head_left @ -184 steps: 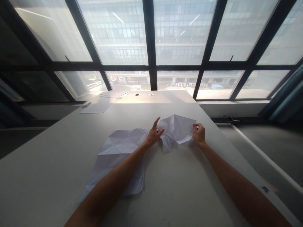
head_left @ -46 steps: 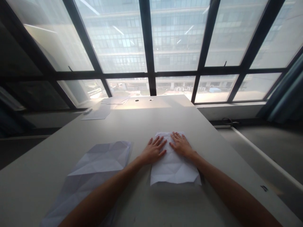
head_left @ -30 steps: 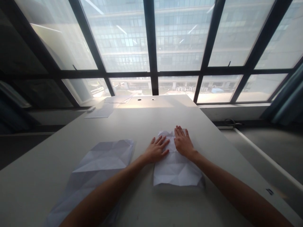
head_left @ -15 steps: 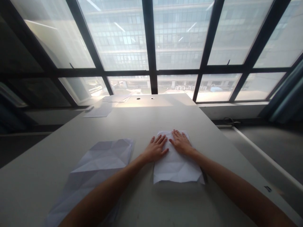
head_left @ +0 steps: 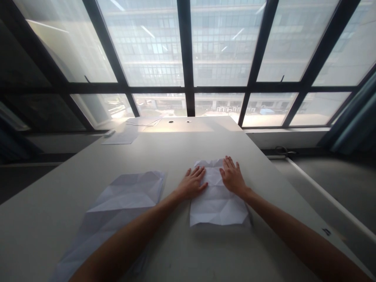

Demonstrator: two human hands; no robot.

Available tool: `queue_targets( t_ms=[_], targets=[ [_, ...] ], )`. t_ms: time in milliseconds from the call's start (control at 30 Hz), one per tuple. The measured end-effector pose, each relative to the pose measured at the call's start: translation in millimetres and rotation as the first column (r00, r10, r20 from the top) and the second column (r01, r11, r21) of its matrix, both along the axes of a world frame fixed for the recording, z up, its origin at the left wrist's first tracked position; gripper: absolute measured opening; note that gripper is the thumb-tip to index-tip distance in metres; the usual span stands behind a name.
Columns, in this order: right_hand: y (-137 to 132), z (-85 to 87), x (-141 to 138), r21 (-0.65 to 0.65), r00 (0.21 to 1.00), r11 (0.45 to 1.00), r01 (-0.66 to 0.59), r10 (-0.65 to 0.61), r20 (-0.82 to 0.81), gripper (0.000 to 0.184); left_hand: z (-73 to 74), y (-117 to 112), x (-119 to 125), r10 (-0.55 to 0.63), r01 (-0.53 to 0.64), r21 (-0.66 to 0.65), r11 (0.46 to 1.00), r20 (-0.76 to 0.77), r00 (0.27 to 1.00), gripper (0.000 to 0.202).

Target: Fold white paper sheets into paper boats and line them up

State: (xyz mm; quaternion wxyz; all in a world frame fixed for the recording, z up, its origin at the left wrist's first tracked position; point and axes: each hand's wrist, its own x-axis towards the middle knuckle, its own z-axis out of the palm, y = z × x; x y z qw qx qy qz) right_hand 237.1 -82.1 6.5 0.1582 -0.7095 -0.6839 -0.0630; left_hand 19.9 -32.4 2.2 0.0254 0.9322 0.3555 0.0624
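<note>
"White paper (head_left: 219,209) lay under both hands?"

"Yes, a creased piece, flat on the pale surface (head_left: 182,149), its near edge lifting a little."

"And the grip?"

"The left hand (head_left: 192,184) rested palm down on the paper's left side, fingers spread. The right hand (head_left: 232,177) lay palm down towards its far right corner, fingers close together, thumb apart. Neither pinched anything."

"What else was near?"

"Larger creased sheets (head_left: 126,196) lay to the left, apart from it, partly hidden by the left forearm (head_left: 132,235). Smooth sheets (head_left: 120,137) sat well beyond, near the windows (head_left: 220,43)."
</note>
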Motion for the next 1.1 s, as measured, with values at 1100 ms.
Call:
queue_targets(
  t_ms=[1100],
  targets=[
    [-36.4, -16.8, -40.6, -0.137, 0.974, 0.967, -0.216, 0.204, -0.096, 0.058, 0.4, -9.8, 2.6, -0.117, 0.118, 0.045, 0.992, -0.028, 0.993, 0.064]
  ],
)
